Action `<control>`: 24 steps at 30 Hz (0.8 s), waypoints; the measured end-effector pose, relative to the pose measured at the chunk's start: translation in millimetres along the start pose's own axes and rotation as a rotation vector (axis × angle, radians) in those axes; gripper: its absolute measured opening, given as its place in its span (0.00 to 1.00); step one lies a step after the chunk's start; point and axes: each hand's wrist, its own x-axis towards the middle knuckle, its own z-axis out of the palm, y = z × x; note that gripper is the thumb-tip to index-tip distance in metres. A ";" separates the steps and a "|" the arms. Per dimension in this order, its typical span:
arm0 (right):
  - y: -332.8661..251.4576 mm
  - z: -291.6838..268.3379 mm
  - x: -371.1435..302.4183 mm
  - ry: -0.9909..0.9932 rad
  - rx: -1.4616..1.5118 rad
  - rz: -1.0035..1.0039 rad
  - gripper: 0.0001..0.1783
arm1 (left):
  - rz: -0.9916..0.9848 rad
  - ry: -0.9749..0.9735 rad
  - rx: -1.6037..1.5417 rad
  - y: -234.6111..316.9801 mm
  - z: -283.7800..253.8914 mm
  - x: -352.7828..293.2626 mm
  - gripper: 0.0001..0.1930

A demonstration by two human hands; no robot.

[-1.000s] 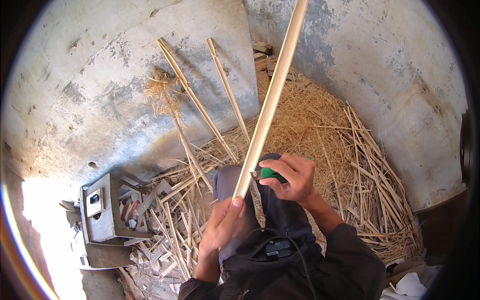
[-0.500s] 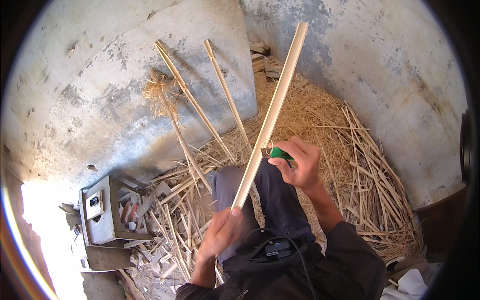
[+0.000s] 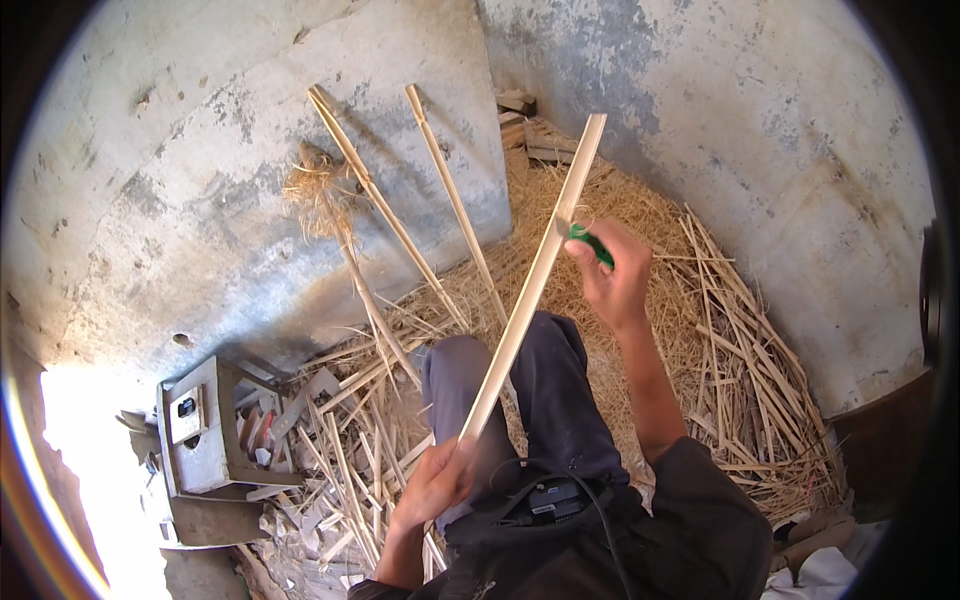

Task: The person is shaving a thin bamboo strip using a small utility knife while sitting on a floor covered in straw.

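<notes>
A long, pale split bamboo strip point(image 3: 520, 318) slants up and away over my knees, its inner face showing. My left hand point(image 3: 436, 484) is closed around its near end, slightly smeared by motion. In my right hand point(image 3: 622, 270) is a small green-handled knife point(image 3: 592, 245), with the fingers wrapped over the handle. Its blade rests against the strip in the upper half of its length, partly blurred. A thin curled shaving point(image 3: 580, 216) stands up beside the blade.
Bamboo poles point(image 3: 455, 205) lean on the worn wall, one with a frayed, fibrous top point(image 3: 318, 185). Shavings point(image 3: 660, 300) and loose sticks point(image 3: 740, 370) cover the floor. A small wooden cabinet point(image 3: 200, 430) stands at the left. A black device point(image 3: 555, 500) with a cable lies at my lap.
The bamboo strip has slid nearer to me, its far end now lower in the picture. My right hand with the knife has moved farther out along it. My left hand has drawn back slightly.
</notes>
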 end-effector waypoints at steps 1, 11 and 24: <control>12.8 -0.8 1.8 0.004 -0.040 0.033 0.22 | -0.033 -0.002 -0.014 -1.9 -0.9 -1.6 0.23; 108.1 -23.7 28.7 0.213 -0.148 0.351 0.31 | -0.221 -0.029 -0.109 -34.8 -30.4 -10.6 0.22; 33.8 -1.8 -20.6 -0.214 0.413 0.707 0.21 | -0.012 0.107 0.034 8.4 -19.6 21.4 0.21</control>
